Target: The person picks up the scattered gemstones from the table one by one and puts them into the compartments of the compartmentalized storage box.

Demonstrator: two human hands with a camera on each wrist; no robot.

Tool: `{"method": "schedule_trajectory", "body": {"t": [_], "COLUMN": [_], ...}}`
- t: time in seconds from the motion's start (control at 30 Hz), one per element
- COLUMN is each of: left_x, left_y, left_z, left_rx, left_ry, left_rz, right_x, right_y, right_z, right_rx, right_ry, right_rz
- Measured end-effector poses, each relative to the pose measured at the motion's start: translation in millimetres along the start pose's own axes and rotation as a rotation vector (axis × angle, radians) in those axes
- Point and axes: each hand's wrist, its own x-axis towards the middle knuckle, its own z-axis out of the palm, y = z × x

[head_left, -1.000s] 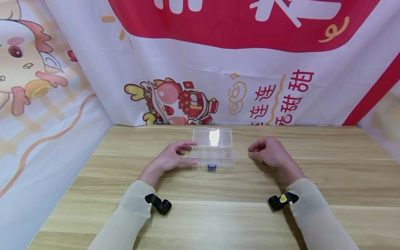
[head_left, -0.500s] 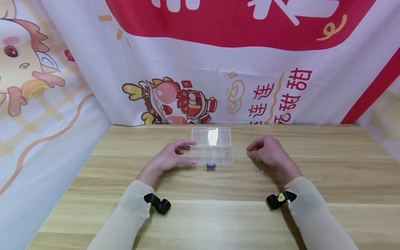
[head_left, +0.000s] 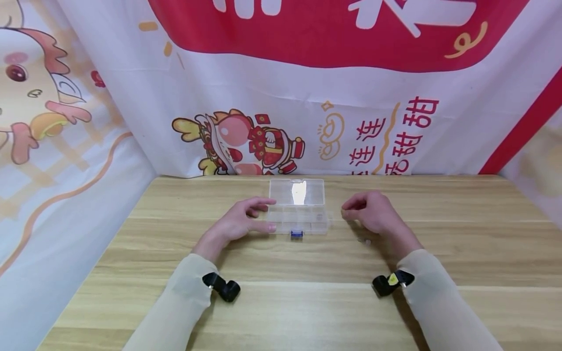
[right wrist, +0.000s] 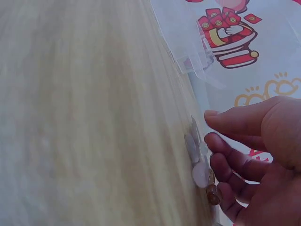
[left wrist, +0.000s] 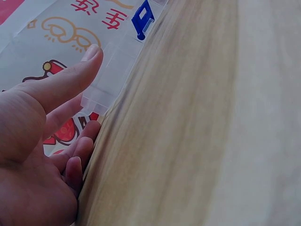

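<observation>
A clear plastic compartment box (head_left: 287, 225) lies on the table with its lid (head_left: 283, 191) folded back and a blue clasp (head_left: 296, 234) at the front. My left hand (head_left: 239, 219) holds the box's left end, thumb at the front and index finger at the back. Right of the box, just above the table, my right hand (head_left: 373, 212) pinches a tiny yellowish piece (head_left: 343, 210), mostly hidden by the fingertips. Below that hand lie several small rounded pieces, including a pale round one (right wrist: 201, 174) and a brown one (right wrist: 213, 194). One right-hand compartment contains a small dark spot.
The wooden table (head_left: 290, 302) reaches back to a printed cloth (head_left: 272, 87) hanging behind it. More cloth hangs at the left side. Black cameras (head_left: 228, 291) are strapped over both sleeves.
My right hand has shifted slightly left, closer to the box, with the tiny piece at its fingertips. My left hand and the box stay where they were.
</observation>
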Motion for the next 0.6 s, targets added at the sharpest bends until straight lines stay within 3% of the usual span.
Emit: {"method": "schedule_trajectory", "body": {"t": [0.6], "left_x": [-1.7], "left_y": [1.7], "left_z": [0.7], "left_rx": [-0.010], "left_ry": [0.005], "left_rz": [-0.004], "right_x": [-1.3], "right_y": [-19.1], "right_z": [13.3], "right_rx": [0.078], "right_ry": [0.109], "right_rz": [-0.151]}}
